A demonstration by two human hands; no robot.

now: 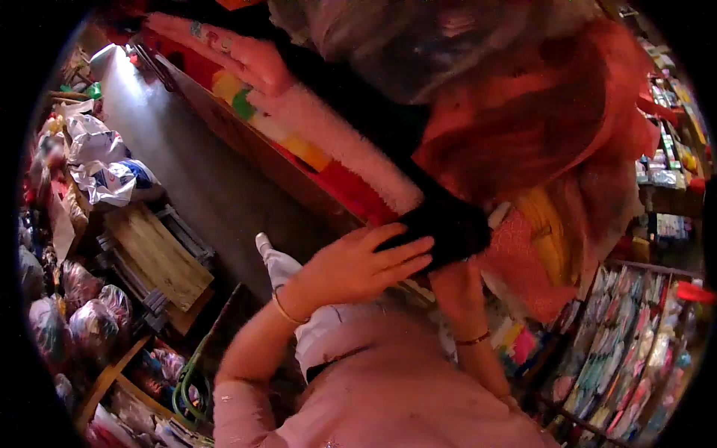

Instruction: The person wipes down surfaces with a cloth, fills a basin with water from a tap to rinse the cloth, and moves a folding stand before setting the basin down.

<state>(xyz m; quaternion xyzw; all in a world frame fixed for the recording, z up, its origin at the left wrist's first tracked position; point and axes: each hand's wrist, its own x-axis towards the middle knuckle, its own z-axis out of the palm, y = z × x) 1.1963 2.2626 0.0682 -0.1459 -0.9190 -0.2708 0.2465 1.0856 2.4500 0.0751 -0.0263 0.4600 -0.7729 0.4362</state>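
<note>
A folded piece of black cloth (448, 230) is held up in front of my waist. My left hand (366, 263) has its fingers laid along the near left edge of this cloth, with some black fabric between thumb and fingers. My right hand (457, 293) comes up under the same cloth, which covers most of its fingers. Past the hands lies a long pink fuzzy textile (343, 142), beside a red, yellow and green strip (299, 149). To the right, a coral-red cloth (523, 261) and a yellow fabric (544, 224) touch or sit close to the black cloth.
Large translucent plastic bags (441, 37) bulge at the top. On the left stand a wooden bench (160, 254), white sacks (112, 175) and several filled plastic bags (97, 325). A rack of packed, folded goods (612, 351) is at the lower right. A grey floor aisle (202, 149) runs upper left.
</note>
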